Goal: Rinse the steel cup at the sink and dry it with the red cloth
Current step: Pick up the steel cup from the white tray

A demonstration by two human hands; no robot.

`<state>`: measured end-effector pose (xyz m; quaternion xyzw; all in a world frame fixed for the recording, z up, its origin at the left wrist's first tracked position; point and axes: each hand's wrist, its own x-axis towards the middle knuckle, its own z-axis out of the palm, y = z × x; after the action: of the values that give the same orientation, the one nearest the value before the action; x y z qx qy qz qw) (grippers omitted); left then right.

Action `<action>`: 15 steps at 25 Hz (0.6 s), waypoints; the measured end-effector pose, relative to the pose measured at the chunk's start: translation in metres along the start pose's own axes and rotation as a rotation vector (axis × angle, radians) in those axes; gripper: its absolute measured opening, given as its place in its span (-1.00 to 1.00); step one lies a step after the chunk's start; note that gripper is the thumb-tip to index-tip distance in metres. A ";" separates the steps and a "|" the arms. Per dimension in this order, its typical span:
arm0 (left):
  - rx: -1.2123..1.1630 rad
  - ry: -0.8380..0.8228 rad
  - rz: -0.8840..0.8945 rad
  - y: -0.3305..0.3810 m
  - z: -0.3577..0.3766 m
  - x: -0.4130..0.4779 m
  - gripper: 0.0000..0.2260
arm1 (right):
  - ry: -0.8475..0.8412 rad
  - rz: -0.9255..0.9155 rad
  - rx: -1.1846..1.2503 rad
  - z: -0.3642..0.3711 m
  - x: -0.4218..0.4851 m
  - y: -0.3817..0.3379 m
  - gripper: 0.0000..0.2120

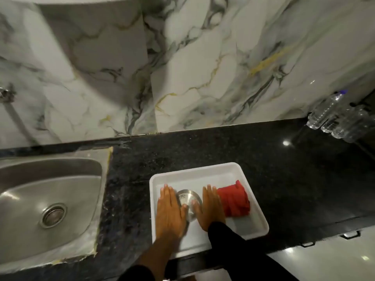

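Observation:
The steel cup point(188, 200) stands in a white tray point(194, 171) on the dark counter. My left hand point(170, 211) lies flat against the cup's left side and my right hand point(212, 208) against its right side, fingers straight and together, thumbs touching the cup's near side. The red cloth point(235, 200) lies folded in the tray, just right of my right hand. The steel sink point(50, 201) with its round drain point(53, 215) is set into the counter to the left of the tray.
A tap point(8, 98) is mounted on the marble wall at far left above the sink. Several clear plastic bottles point(334, 116) stand at the counter's back right. The counter's front edge point(304, 226) runs just below the tray, which overhangs it slightly.

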<state>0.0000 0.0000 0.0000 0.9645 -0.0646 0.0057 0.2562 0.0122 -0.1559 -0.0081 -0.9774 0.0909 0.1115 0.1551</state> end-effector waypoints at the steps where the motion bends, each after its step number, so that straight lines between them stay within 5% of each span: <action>1: -0.048 -0.068 -0.127 0.004 0.011 0.004 -0.25 | -0.042 0.010 0.002 0.006 0.006 0.003 -0.30; 8: -0.430 -0.100 -0.679 0.043 0.027 0.026 -0.40 | -0.104 0.066 0.123 0.029 0.018 0.005 -0.39; 15: -0.761 0.025 -0.818 0.037 0.007 0.027 -0.63 | -0.041 0.194 0.800 0.012 0.010 -0.015 -0.54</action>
<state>0.0216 -0.0386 0.0128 0.7504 0.3206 -0.1063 0.5682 0.0226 -0.1397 -0.0178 -0.8243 0.2158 0.1010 0.5135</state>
